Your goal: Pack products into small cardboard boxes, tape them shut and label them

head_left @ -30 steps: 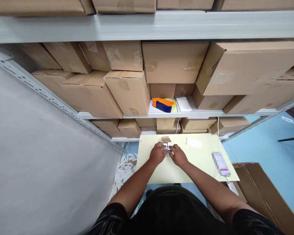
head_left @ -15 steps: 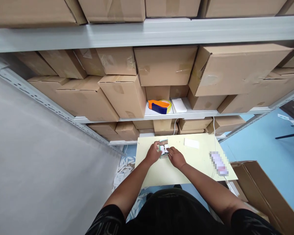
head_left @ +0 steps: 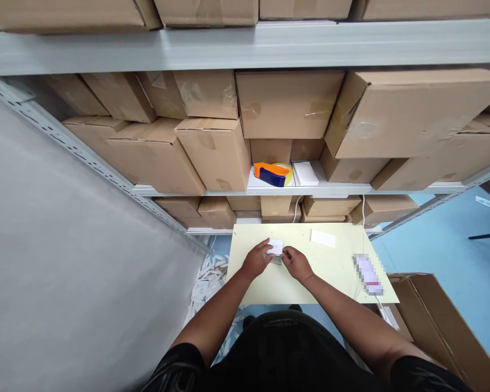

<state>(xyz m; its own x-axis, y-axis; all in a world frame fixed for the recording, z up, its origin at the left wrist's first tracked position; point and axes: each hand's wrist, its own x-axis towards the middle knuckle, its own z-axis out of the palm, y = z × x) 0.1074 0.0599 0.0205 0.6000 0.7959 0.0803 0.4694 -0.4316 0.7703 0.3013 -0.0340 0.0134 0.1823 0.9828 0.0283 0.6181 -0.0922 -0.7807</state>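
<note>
A small carton (head_left: pixel 275 246) lies on the pale yellow table between my two hands. Its upper face looks white with faint print, and a greenish flap shows at its near side. My left hand (head_left: pixel 256 261) grips the carton's left side, thumb along the near edge and fingers at the far left corner. Against the right edge, my right hand (head_left: pixel 297 264) has its fingers bent in a pinch. What lies inside the carton is hidden now.
A white card or slip (head_left: pixel 323 238) and a blurred phone-like object (head_left: pixel 368 274) lie on the table (head_left: pixel 310 286). Shelves with brown cartons (head_left: pixel 288 106) rise behind, holding an orange-and-blue tape dispenser (head_left: pixel 273 174). A large open box (head_left: pixel 436 321) stands right; white scraps (head_left: pixel 206 283) litter the floor left.
The carton was open with white contents and a dark piece showing; now a white printed face covers them. My hands stay at its sides, and the view has shifted slightly.
</note>
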